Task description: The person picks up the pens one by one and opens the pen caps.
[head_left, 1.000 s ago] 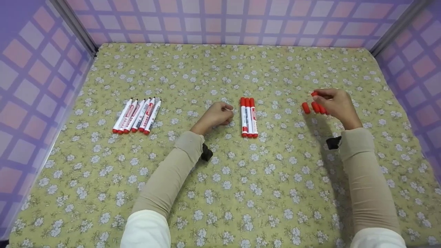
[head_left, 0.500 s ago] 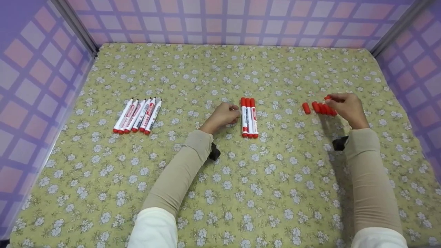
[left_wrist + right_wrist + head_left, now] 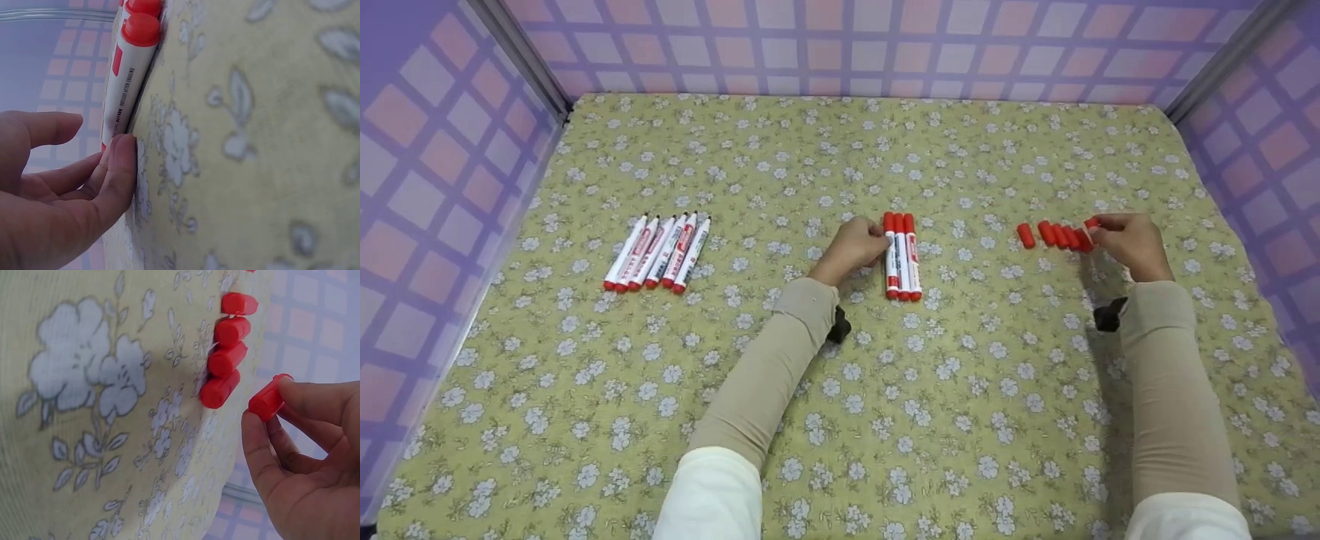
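Note:
Three capped white markers with red caps lie side by side at the centre of the flowered cloth. My left hand rests just left of them. In the left wrist view its fingertips touch the side of the nearest marker, with the thumb held apart. My right hand pinches a red cap between thumb and finger at the right end of a row of several loose red caps. The right wrist view shows that cap held just off the row.
Several more white markers lie in a tight group at the left, red ends toward me. The yellow-green flowered cloth covers the whole floor. Purple checked walls close it on three sides.
My left hand slid right until its fingers met the three markers. My right hand moved right and down with the cap, from above the row to its right end.

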